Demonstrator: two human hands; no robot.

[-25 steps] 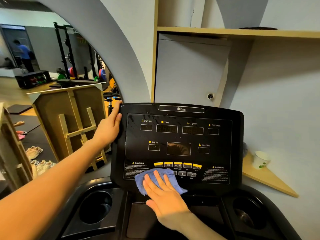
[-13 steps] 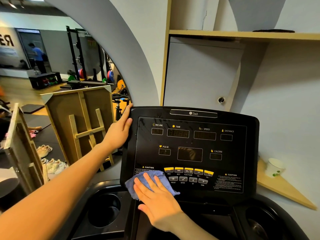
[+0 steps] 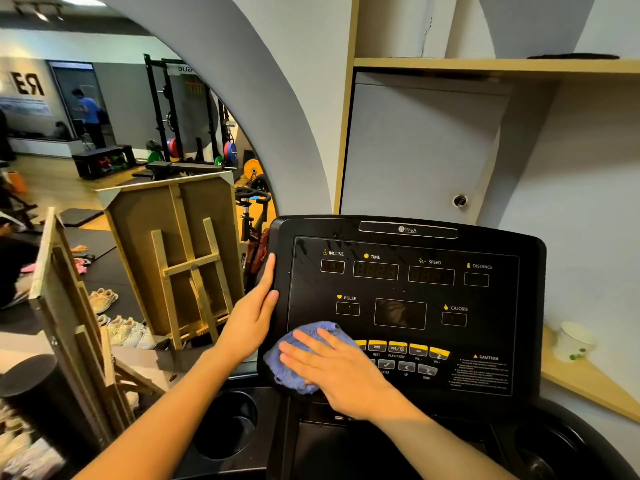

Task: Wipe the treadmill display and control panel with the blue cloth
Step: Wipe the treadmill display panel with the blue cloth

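Note:
The black treadmill console (image 3: 408, 282) fills the centre right, with dark readouts labelled incline, time, speed, distance, pulse and calorie, and a row of yellow buttons (image 3: 398, 348) low down. My right hand (image 3: 339, 372) lies flat with fingers spread on the blue cloth (image 3: 294, 372), pressing it against the panel's lower left corner. The cloth covers the left caution text and the leftmost buttons. My left hand (image 3: 252, 317) rests flat against the console's left edge, holding it, and grips nothing else.
A round cup holder (image 3: 225, 427) sits below left of the console, another at the lower right. A white paper cup (image 3: 573, 341) stands on a wooden shelf to the right. Wooden easels (image 3: 187, 265) and shoes are on the left. A cabinet and wall lie behind.
My right hand has slid the blue cloth leftwards and slightly up along the bottom of the panel, into the lower left corner. My left hand has moved down the console's left edge.

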